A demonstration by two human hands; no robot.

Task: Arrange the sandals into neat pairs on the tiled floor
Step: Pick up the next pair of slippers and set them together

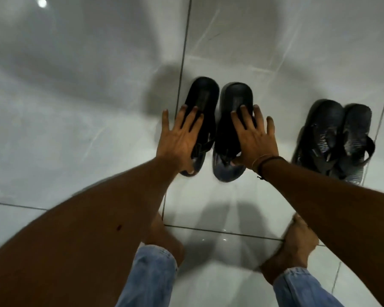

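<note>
Two black sandals lie side by side under the hands on the tiled floor [80,111], heels toward the person and toes pointing away. Left sandal [203,103]: the left hand [180,140] lies over its near half, fingers spread and flat, not curled around anything. Right sandal [234,100]: the right hand [255,138] covers its near half in the same manner, fingers fanned out, palm down. The inner edges of the two sandals run close together; whether they touch cannot be told because of motion blur. The thong straps show between the two wrists.

A second pair of dark sandals [335,138] lies to the outer side of the right hand, well apart from the first pair, its two sandals touching and aligned in the same direction. A dark cord bracelet [264,163] sits on the right wrist.

Nearer the person than both hands, two bare feet stand on the tiles, with rolled blue jeans cuffs [155,260] above the ankles. Dark grout lines cross the floor beside the left sandal and beyond the second pair.
</note>
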